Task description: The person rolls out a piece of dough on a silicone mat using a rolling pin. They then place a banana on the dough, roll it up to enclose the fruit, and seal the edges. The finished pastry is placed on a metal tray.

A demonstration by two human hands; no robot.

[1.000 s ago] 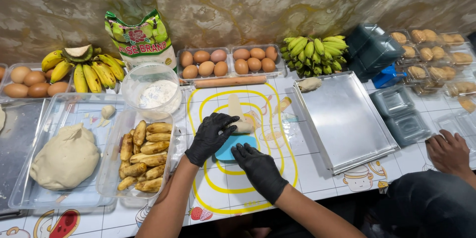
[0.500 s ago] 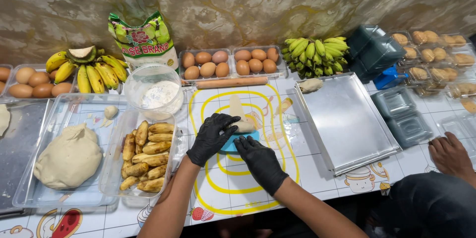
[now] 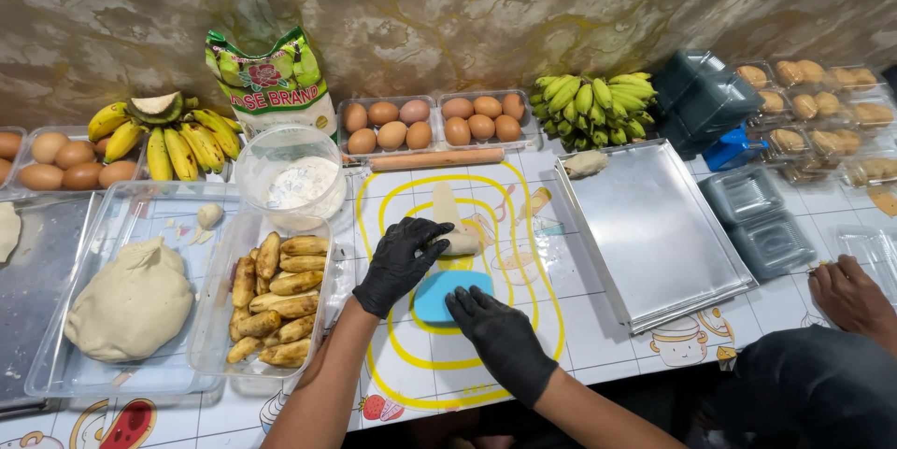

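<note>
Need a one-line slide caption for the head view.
Gloved left hand on a dough piece, right hand on a blue scraper, over a yellow-lined mat.

Left hand (image 3: 402, 262) in black glove, fingers curled, palm down, right hand (image 3: 500, 337) gloved, flat, forearms bare

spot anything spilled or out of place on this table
Mostly tidy. One stray lump of dough sits on the corner of the bare metal tray, and small dough scraps lie loose beside the big dough mound.
</note>
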